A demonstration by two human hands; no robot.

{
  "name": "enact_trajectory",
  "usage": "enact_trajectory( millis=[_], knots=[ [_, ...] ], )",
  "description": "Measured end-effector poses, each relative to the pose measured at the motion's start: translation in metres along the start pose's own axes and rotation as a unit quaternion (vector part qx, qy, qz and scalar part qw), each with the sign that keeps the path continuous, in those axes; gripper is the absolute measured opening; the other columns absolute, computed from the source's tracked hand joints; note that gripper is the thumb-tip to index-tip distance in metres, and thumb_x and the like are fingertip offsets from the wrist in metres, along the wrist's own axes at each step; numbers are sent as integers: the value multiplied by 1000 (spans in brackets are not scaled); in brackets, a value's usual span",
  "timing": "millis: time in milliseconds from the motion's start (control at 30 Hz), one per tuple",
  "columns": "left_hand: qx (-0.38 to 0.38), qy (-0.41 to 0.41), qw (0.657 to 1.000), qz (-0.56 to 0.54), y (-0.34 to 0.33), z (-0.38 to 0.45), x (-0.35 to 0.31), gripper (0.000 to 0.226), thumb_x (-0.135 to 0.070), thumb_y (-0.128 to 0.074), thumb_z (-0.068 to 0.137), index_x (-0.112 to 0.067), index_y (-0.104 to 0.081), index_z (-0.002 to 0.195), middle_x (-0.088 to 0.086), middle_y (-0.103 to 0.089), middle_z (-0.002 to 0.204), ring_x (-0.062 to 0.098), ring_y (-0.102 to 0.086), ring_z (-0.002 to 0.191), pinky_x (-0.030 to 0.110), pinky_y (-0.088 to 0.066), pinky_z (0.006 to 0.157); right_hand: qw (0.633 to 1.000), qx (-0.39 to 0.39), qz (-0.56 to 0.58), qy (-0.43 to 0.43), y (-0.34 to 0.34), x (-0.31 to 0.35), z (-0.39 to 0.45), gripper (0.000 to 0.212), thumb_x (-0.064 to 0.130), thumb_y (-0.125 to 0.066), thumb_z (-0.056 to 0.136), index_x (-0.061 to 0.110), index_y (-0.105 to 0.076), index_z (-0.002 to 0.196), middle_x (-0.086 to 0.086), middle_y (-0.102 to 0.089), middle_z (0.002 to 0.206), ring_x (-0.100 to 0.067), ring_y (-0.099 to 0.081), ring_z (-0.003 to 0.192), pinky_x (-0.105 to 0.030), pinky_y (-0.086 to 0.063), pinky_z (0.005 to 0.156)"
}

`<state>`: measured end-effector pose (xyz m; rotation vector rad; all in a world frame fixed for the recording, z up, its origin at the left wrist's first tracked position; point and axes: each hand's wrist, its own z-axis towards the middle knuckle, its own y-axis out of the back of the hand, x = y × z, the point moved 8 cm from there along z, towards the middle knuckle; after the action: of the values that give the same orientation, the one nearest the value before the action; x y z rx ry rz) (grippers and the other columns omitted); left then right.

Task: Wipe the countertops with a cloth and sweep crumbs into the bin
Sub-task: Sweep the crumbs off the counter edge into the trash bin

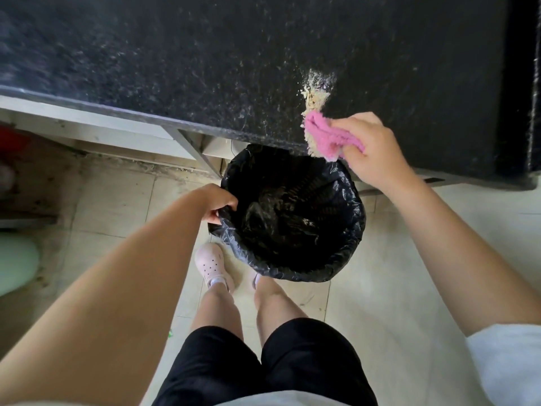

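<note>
Head view: crumbs (316, 95) lie just beyond the cloth (328, 136) gripped by the right hand (371, 148) at the countertop (205, 68) edge; the bin (336, 259), its rim pinched by the left hand (219, 203), sits directly below.

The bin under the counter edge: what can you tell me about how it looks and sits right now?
The bin is round and lined with a crinkled, glossy black plastic bag folded over its rim. It stands open on the pale tiled floor, partly tucked below the dark countertop edge. Ribbed inner walls and some debris show inside. The left hand grips the bag at the rim, fingers curled over it.

Pink cloth (328, 139) at countertop (205, 54) edge
</note>
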<state>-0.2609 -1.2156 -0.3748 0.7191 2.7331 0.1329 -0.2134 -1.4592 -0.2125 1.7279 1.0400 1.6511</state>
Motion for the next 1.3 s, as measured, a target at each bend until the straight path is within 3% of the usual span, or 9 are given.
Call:
enact_trajectory(
  millis=[167, 267, 367, 600, 867, 967, 1100, 1233, 1300],
  knots=[
    [4, -5, 1000, 18, 1, 0, 1, 9, 7, -52, 80, -1, -50, 79, 16, -51, 83, 25, -56, 70, 31, -55, 64, 993, 61, 44, 87, -15, 21, -36, 45, 11, -37, 74, 1, -61, 111, -5, -59, 93, -12, -50, 93, -17, -42, 81],
    [-3, -9, 999, 30, 6, 3, 2, 9, 6, -54, 78, 0, -52, 84, 18, -52, 90, 29, -55, 80, 40, -53, 82, 996, -14, 79, 38, 12, 15, -29, 39, 3, -43, 77, -3, -59, 111, -4, -54, 96, -2, -50, 83, 0, -38, 79],
    [-9, -15, 999, 44, 9, 4, 4, 9, 6, -54, 79, 1, -53, 86, 18, -52, 90, 29, -55, 78, 39, -51, 79, 993, -90, 81, -14, 41, 6, 0, 37, -3, -44, 79, -3, -57, 114, -7, -53, 100, -6, -49, 85, 5, -34, 73],
    [-39, -16, 997, 64, 24, -3, 15, 7, 6, -53, 80, 1, -49, 83, 14, -48, 74, 23, -48, 59, 25, -45, 44, 988, -145, -1, -53, 44, -20, 105, 39, -5, -37, 84, 7, -58, 115, -16, -59, 111, -27, -47, 108, -16, -31, 75],
    [-49, -12, 998, 43, 32, -3, 23, 11, 7, -53, 79, -1, -48, 73, 14, -49, 71, 25, -50, 58, 32, -45, 55, 999, -17, 19, -19, 1, -4, 56, 51, -9, -40, 83, 17, -52, 126, -14, -49, 112, -11, -38, 100, -20, -32, 91],
    [-41, -21, 998, 38, 30, -4, 21, 10, 7, -54, 79, 0, -49, 74, 15, -50, 74, 26, -50, 60, 32, -44, 55, 998, 4, 52, 44, -14, 14, 17, 56, -4, -38, 81, 28, -51, 125, -5, -53, 102, -14, -42, 98, -24, -38, 86],
    [-38, -28, 999, 23, 29, -6, 21, 10, 6, -55, 78, 4, -51, 86, 18, -51, 86, 31, -52, 76, 37, -47, 69, 988, 44, 61, 136, -37, 36, -33, 48, 5, -33, 76, 22, -51, 116, -8, -65, 91, -19, -52, 91, -29, -44, 82],
    [-37, -32, 998, 36, 28, -10, 19, 15, 6, -55, 79, 5, -49, 92, 16, -49, 82, 29, -49, 71, 32, -44, 55, 983, -17, 91, 157, -22, 45, -37, 44, 1, -37, 77, 19, -50, 114, -9, -65, 94, -17, -50, 95, -22, -40, 86],
    [-38, -32, 998, 34, 29, -9, 20, 13, 6, -55, 78, 4, -49, 90, 18, -50, 84, 31, -51, 71, 34, -47, 60, 984, -67, 89, 135, 0, 41, -15, 42, -2, -42, 77, 13, -57, 113, -4, -61, 96, -18, -52, 98, -22, -42, 84]
  ],
)
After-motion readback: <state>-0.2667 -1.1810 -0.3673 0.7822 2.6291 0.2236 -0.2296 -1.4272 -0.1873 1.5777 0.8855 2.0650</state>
